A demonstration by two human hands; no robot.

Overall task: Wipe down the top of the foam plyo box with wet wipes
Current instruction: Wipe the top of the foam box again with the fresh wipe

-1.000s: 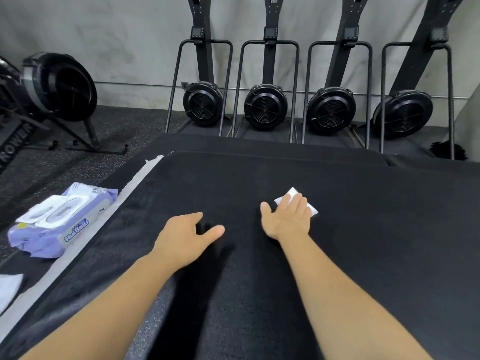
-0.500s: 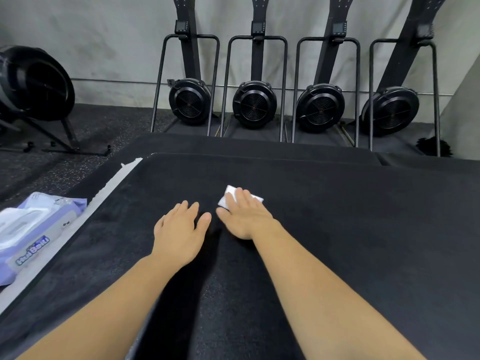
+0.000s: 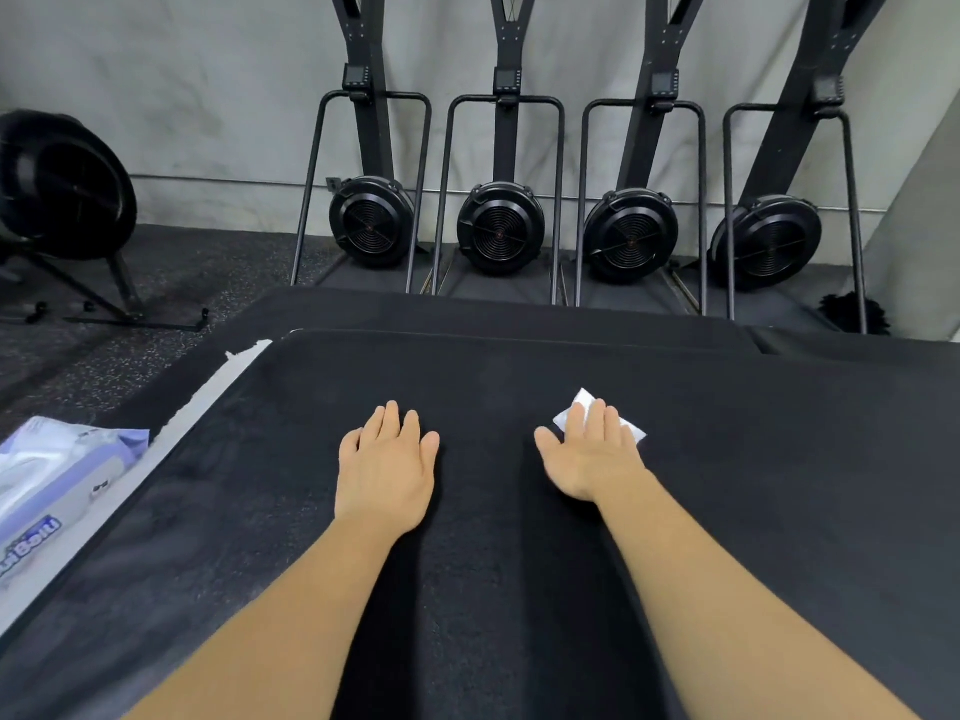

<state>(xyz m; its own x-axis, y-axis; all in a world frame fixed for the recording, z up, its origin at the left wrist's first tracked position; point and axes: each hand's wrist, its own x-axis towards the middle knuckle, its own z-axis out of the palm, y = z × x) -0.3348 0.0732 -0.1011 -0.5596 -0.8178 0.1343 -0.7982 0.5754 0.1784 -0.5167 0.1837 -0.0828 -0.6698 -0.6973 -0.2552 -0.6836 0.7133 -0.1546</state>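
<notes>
The black foam plyo box top (image 3: 779, 485) fills most of the view. My right hand (image 3: 589, 454) lies flat with straight fingers, pressing a folded white wet wipe (image 3: 582, 405) onto the box; only the wipe's corners show past the fingertips. My left hand (image 3: 387, 467) rests flat on the box, palm down, a short way left of the right hand, holding nothing.
A purple pack of wet wipes (image 3: 47, 491) lies at the left, beside a white strip (image 3: 197, 407) along the box's left edge. Several black fan machines (image 3: 501, 228) stand against the far wall. Another fan machine (image 3: 62, 184) stands on the floor at far left.
My right hand slid the wipe left toward the left hand, then back right, so the hands are now further apart. The left hand moved slightly forward and stays flat.
</notes>
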